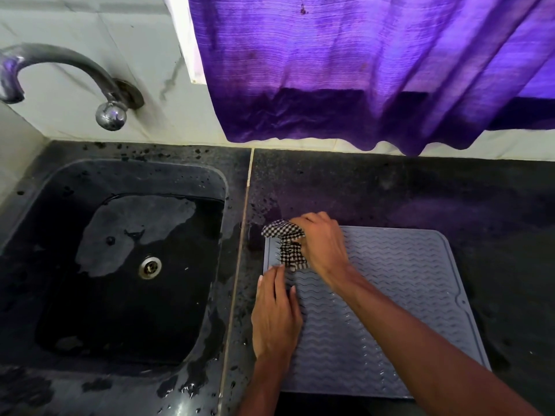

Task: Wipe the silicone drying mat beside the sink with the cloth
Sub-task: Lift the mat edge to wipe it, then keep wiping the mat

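Mat (pixel 405 280) lies flat on the dark counter (pixel 420 190), just right of the sink (pixel 120 265), near edge towards me. My right hand (pixel 322 244) has its fingers curled round the bunched check cloth (pixel 285 244) and presses it onto the mat's far-left corner, with part of the cloth spilling over the edge. My left hand (pixel 276 313) rests on the mat's left edge, fingers straight and close together, pinning it. Judgement: wiping is at an early corner, and most of the ribbed surface looks untouched. Method: run strokes along the wavy ribs so the cloth gets into the grooves, overlap passes, pin the mat so it cannot skate, and work from far to near. Water drops on the counter could re-wet the edge. Count: 1 mat, 1 cloth, 2 hands, 1 sink, 1 drain (pixel 150 267), 1 tap (pixel 60 73), 1 purple curtain (pixel 360 70).
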Tool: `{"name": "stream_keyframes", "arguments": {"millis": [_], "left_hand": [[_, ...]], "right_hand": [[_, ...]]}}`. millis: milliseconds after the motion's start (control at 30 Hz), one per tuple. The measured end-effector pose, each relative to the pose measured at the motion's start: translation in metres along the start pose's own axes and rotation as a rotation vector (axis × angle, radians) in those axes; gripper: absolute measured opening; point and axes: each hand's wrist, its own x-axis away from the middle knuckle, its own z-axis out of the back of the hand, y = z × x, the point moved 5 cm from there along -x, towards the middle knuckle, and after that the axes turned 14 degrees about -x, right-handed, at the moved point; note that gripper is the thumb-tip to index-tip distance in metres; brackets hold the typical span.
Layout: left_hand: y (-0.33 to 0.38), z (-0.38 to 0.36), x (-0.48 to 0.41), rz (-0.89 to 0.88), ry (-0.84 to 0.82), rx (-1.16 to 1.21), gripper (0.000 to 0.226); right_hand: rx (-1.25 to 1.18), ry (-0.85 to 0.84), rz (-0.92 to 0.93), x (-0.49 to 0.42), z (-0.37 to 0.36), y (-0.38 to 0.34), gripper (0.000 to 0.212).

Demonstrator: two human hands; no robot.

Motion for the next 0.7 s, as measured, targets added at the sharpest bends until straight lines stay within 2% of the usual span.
{"name": "stream_keyframes", "arguments": {"millis": [167,500,633,700], "left_hand": [[-0.001,-0.003,-0.001,0.027,-0.026,-0.036,0.051],[0.005,0.002,-0.005,-0.002,-0.010,-0.139,0.051],[0.005,0.004,-0.005,-0.006,0.007,-0.125,0.048],[0.004,0.005,-0.004,-0.006,0.011,-0.119,0.047]], "right_hand": [[0.031,-0.161,0.088,0.002,-0.010,-0.006,0.066],[0.019,-0.374,0.076,-0.010,-0.002,-0.002,0.048],[-0.123,-0.516,-0.089,-0.024,0.011,0.010,0.039],[-0.243,-0.495,-0.207,-0.022,0.032,0.024,0.036]]}}
